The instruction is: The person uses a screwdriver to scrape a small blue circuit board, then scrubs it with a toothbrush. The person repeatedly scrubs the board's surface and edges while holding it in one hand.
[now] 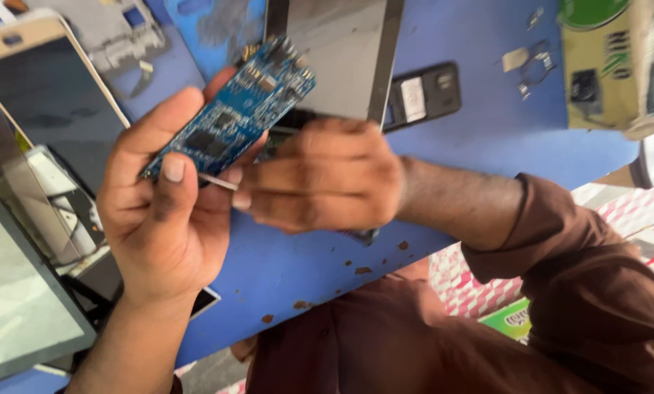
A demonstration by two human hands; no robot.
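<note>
Across the blue worktop (pixel 480 138) it's pretty much a phone graveyard: a big glass panel (pixel 13 306) at the left edge, a gold-framed phone (pixel 46 95) face up beside it, another grey panel (pixel 341 55) up top, and a small black back cover (pixel 423 93) lying right of that. Left hand (pixel 163 208) is up above all of it, fingers closed around a blue circuit board (pixel 232 109), thumb pressed flat on its lower end so the chip side faces the camera. Right hand (pixel 320 179) is curled tight just beside it, pinching a thin pale sliver of a tool (pixel 217 181) whose tip sits right at the board's bottom edge by the thumb. Looks to me like the poking/prying stage on that board, work going on at the lower corner. Whatever comes next wants a steady board and tiny, light pressure, since those parts sit packed close. Some little metal bits (pixel 528 62) lie loose up top right.
</note>
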